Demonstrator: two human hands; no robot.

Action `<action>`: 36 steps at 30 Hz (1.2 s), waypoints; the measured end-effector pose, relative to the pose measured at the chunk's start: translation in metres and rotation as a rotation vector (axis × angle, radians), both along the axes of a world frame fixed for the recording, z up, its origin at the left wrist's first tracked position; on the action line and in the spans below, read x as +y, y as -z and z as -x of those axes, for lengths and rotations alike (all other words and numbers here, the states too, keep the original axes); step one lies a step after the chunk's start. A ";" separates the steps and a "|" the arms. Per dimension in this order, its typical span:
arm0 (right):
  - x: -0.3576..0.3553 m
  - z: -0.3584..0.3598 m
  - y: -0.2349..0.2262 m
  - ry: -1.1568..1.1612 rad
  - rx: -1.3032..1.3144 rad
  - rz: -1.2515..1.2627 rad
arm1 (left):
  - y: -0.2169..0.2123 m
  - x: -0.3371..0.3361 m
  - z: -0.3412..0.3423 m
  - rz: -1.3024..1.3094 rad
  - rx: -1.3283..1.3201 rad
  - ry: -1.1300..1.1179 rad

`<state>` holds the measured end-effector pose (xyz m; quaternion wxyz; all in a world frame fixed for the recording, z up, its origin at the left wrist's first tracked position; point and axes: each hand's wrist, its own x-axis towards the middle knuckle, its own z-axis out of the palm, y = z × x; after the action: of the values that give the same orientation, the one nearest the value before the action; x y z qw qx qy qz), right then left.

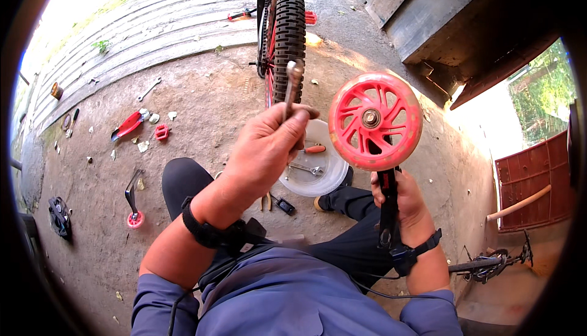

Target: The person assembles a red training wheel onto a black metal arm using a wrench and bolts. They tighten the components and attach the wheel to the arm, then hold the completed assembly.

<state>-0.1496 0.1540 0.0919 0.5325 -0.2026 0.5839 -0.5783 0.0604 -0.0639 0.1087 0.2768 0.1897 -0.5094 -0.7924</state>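
Note:
My left hand (272,137) is closed around a metal wrench (294,82), whose head points up and away from me. In my right hand (406,196) is a training wheel with a pink-red spoked wheel (354,138) on a black bracket (387,210). A nut on its axle (370,118) faces up, and the wrench is apart from it. Beyond my left hand stands a bicycle's knobbly black tire (288,30). Below and between my hands, a translucent plastic basin (335,180) holds an adjustable wrench (307,168) and a red-handled tool (315,149).
On the floor at left lie another training wheel (136,218), a red pedal (161,132), a red and black piece (128,125), a wrench (149,89) and a black bundle (60,218). Pliers (266,201) and a small black device (284,206) lie near my legs. Another bicycle (489,264) is at right.

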 end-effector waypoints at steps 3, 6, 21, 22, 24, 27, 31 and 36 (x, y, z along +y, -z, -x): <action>-0.002 -0.005 -0.002 0.000 0.005 0.011 | 0.002 0.006 -0.001 -0.114 0.029 0.087; -0.001 -0.004 -0.002 -0.017 0.007 -0.003 | 0.004 0.007 -0.005 -0.154 0.050 0.130; -0.004 -0.014 0.003 -0.027 0.003 -0.072 | -0.002 0.003 -0.003 -0.123 0.067 0.021; -0.003 -0.014 0.004 -0.040 0.002 -0.083 | -0.004 0.003 -0.003 -0.117 0.061 0.011; -0.001 -0.012 0.005 -0.065 0.000 -0.107 | -0.005 0.001 -0.003 -0.105 0.056 0.010; -0.002 -0.014 0.005 -0.096 0.005 -0.106 | -0.005 -0.003 -0.004 -0.076 0.053 0.017; -0.004 -0.018 0.003 -0.104 0.012 -0.104 | -0.006 -0.004 -0.004 -0.020 0.049 -0.005; -0.001 -0.019 0.006 -0.055 -0.001 -0.112 | 0.012 0.001 -0.008 -0.032 -0.013 0.035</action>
<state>-0.1309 0.1526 0.0861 0.5592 -0.1881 0.6093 -0.5298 0.0686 -0.0629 0.0965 0.2564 0.1905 -0.5019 -0.8037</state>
